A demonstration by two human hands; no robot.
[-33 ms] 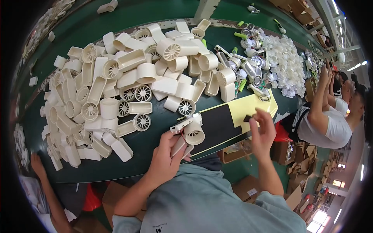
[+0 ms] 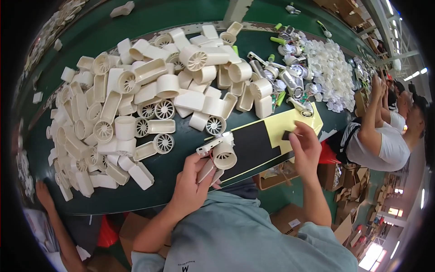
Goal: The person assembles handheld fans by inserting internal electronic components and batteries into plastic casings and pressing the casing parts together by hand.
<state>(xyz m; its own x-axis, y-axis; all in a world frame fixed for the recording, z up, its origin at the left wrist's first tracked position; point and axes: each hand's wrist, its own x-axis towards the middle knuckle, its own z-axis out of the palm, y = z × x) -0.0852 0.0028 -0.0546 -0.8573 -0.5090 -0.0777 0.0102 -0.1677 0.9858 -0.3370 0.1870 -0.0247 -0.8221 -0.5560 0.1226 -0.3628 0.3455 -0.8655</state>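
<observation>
My left hand [image 2: 192,179] is closed around a cream plastic fan housing [image 2: 224,156], near the table's front edge. The housing has a round open barrel and a handle part with a thin red wire showing. Between the thumb and forefinger of my right hand [image 2: 307,147] is a small black square piece [image 2: 286,135]. That hand hovers over a yellow backing sheet [image 2: 282,124], which carries a large black sheet [image 2: 247,147] with a stepped right end. A part with a round end [image 2: 307,111] rests on the yellow sheet's far right corner.
Cream housings [image 2: 154,70] are heaped across the left and middle of the green table [image 2: 181,140]. Motor assemblies [image 2: 294,75] with green cells lie behind the yellow sheet, beside a pile of white translucent parts [image 2: 333,75]. Co-workers sit at both sides; cardboard boxes [image 2: 290,220] stand below.
The fingers of my right hand have shifted slightly up and away from me, still pinching the black piece. My left hand and the housing stay nearly as they were.
</observation>
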